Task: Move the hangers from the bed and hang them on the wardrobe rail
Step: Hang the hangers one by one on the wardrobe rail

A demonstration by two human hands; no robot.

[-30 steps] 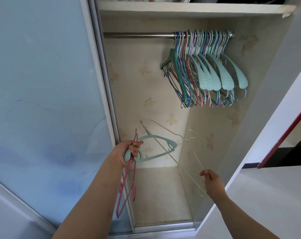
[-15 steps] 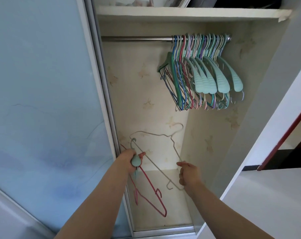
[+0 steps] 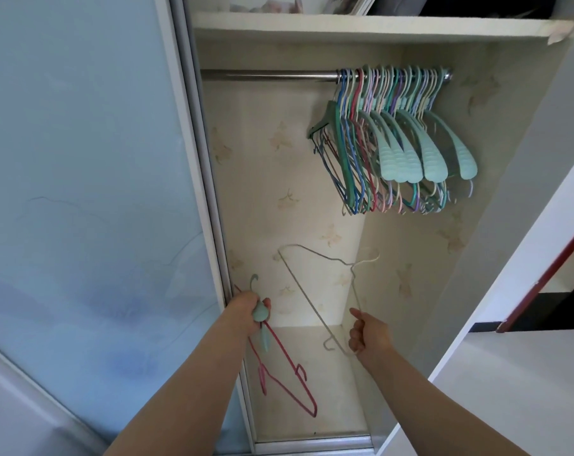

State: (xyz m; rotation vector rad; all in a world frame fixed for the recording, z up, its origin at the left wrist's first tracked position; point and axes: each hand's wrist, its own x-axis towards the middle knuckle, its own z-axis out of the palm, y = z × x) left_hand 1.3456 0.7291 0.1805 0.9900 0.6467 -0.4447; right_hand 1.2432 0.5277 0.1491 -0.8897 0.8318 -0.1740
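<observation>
The metal wardrobe rail (image 3: 266, 76) runs across the top of the open wardrobe. Several coloured hangers (image 3: 391, 149) hang bunched at its right end. My left hand (image 3: 247, 315) grips a teal plastic hanger (image 3: 262, 315) and a pink wire hanger (image 3: 285, 373) that dangles below it, low at the left of the opening. My right hand (image 3: 366, 334) grips the lower part of a thin white wire hanger (image 3: 315, 292), whose hook points up to the right, well below the rail.
A frosted sliding door (image 3: 81, 209) covers the left side, its metal frame (image 3: 200, 192) next to my left hand. A shelf (image 3: 361, 26) sits above the rail. The wardrobe's right side panel (image 3: 509, 209) is close to my right arm.
My right hand has taken the white hanger apart from the left hand's bundle and turned it hook-up. The teal and pink hangers have swung down in my left hand.
</observation>
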